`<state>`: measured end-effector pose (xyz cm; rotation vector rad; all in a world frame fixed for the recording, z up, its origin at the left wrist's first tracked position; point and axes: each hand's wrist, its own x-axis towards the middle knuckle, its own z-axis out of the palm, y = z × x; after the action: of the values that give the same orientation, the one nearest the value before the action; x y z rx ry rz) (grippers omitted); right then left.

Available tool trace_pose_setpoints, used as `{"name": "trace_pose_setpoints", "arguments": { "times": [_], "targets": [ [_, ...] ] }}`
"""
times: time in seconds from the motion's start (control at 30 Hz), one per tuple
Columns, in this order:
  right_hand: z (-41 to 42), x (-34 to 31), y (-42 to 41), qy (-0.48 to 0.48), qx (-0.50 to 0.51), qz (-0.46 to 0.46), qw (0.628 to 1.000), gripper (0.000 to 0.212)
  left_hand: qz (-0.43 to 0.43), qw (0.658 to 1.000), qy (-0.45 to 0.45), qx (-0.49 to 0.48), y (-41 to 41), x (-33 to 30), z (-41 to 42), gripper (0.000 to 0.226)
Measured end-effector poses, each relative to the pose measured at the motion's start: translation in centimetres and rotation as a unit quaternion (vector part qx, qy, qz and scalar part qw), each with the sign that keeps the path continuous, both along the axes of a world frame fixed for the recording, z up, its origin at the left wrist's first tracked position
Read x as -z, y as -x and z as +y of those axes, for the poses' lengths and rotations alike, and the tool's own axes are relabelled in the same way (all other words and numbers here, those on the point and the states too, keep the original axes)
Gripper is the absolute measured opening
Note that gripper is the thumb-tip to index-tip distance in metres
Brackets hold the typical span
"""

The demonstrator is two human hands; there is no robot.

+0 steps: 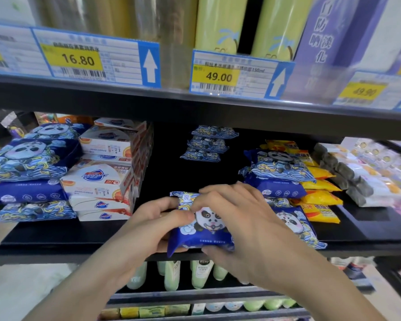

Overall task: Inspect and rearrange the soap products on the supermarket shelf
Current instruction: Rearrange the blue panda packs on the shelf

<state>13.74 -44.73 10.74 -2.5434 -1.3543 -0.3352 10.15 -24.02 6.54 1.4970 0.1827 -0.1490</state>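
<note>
Hands: left (158, 218) and right (239, 218), both grips clamped on one panda soap pack (202, 235) | at shelf (56, 242) front edge | three packs stacked behind (206, 144) | left stack (33, 167): four

Both hands hold one blue panda pack (200, 230) at the near edge of the black shelf (56, 237): left hand (155, 224) grips its left end, right hand (239, 218) lies over its top w/ thumb under the near edge. Left: stacked panda packs (30, 163) beside white soap boxes (107, 172). Far centre: three small panda packs (206, 144). Right: more panda packs (278, 172), then yellow packs (320, 195). Above: price tags 16.80 (79, 59) & 49.00 (219, 77).
</note>
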Motion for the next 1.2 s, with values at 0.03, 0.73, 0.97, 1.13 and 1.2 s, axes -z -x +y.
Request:
{"name": "trace_pose_setpoints", "arguments": {
  "times": [0.03,0.73,0.97,1.13,1.2],
  "targets": [
    [-0.3,-0.1,-0.1,-0.002,0.004,-0.001,1.000,0.055,0.001,1.000,0.007,0.006,0.0,-0.1,-0.4,0.062],
    [-12.6,0.7,-5.0,-0.009,0.144,0.068,0.987,0.055,-0.137,0.936,-0.320,-0.049,-1.8,2.5,-1.4,0.017],
    [-12.6,0.6,-5.1,0.006,0.160,0.043,0.986,0.056,-0.150,0.929,-0.334,-0.052,-2.2,2.7,-1.2,0.021],
    [-12.6,0.6,-4.9,0.005,0.159,0.046,0.986,0.059,-0.156,0.927,-0.336,-0.053,-2.3,2.9,-0.9,0.020],
    [-12.7,0.6,-4.8,0.006,0.155,0.042,0.987,0.062,-0.158,0.926,-0.339,-0.054,-2.3,3.0,-0.8,0.019]
  ]
}}
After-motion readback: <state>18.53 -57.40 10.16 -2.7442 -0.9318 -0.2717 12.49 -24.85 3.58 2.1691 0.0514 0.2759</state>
